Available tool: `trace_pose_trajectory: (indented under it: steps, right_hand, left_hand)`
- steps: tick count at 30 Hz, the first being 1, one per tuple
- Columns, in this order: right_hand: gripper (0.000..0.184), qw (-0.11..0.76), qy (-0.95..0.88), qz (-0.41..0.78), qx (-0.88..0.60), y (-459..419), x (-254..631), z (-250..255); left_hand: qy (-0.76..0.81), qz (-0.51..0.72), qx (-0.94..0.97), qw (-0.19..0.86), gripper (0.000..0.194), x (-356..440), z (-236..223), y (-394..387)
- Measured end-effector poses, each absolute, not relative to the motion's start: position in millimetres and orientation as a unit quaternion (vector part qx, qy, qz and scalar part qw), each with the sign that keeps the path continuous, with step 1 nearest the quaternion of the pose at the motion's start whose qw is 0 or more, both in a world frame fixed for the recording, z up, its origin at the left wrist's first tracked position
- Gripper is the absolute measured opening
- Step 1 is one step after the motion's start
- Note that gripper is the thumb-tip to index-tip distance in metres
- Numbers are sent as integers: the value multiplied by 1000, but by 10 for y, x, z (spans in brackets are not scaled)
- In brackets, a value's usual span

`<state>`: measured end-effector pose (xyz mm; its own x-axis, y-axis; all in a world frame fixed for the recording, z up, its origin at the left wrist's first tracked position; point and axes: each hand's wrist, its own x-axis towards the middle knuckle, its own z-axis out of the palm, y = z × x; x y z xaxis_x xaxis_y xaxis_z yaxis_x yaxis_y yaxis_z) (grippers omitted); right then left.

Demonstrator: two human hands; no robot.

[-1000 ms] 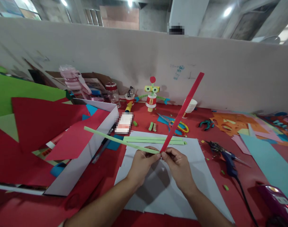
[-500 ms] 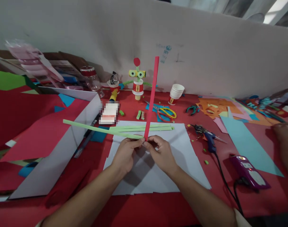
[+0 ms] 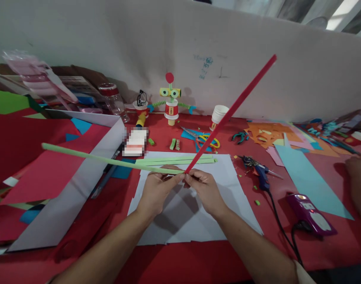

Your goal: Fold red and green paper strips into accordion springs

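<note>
A light green paper strip (image 3: 109,158) stretches out to the left from the fingertips of my left hand (image 3: 156,191), which pinches its end. From the same spot a red paper strip (image 3: 230,112) slants up to the right, its lower end pinched by my right hand (image 3: 205,191). The two strip ends meet between my thumbs, and my fingers hide the joint. Below my hands lie white paper sheets (image 3: 183,228). More light green strips (image 3: 174,160) rest along their far edge.
Behind are a paper-cup figure (image 3: 171,108), stacked paper cups (image 3: 219,116) and yellow-handled scissors (image 3: 210,140). To the right lie pliers (image 3: 240,137), a glue gun (image 3: 262,175) and a purple power socket (image 3: 311,215). A white box (image 3: 76,189) holds coloured paper at left. Another person's hand (image 3: 358,173) is far right.
The red strip has swung from slanting right to nearly upright and back to the right, leaning lower. My view has tilted down and turned right. Another person's hand has come in at right.
</note>
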<state>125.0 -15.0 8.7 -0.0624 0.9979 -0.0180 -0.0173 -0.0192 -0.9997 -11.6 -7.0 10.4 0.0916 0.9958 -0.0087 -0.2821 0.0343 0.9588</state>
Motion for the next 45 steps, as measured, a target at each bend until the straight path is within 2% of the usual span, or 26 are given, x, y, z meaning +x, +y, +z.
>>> trace_pose_trajectory:
  steps: [4,6,15,18,20,23,26,31,40,45]
  right_hand:
    - [5,532,-529,470,-465,-147,1273,79]
    - [11,565,-540,435,-446,-151,1291,61]
    - [15,558,-600,385,-426,-171,1356,61]
    - [9,546,-588,409,-435,-166,1330,52]
    - [5,537,-553,453,-447,-160,1310,37]
    - [7,529,-499,518,-450,-150,1287,25]
    - [10,521,-471,561,-438,-146,1270,34]
    - [10,535,-445,576,-429,-145,1251,51]
    - [12,512,-389,613,-459,-114,1252,55]
    - [13,513,-352,641,-450,-126,1249,80]
  left_hand:
    - [436,560,524,470,4,-157,147,-80]
    - [433,564,557,430,6,-177,159,-93]
    - [407,566,594,401,8,-223,167,-129]
    - [431,554,565,434,2,-186,141,-121]
    - [437,547,518,492,2,-151,110,-109]
    - [402,539,442,594,6,-108,83,-87]
    - [381,528,398,646,8,-94,94,-70]
    - [405,505,375,663,9,-112,80,-51]
    - [434,478,385,659,12,-124,62,-43]
    - [412,453,371,699,14,-133,51,-23]
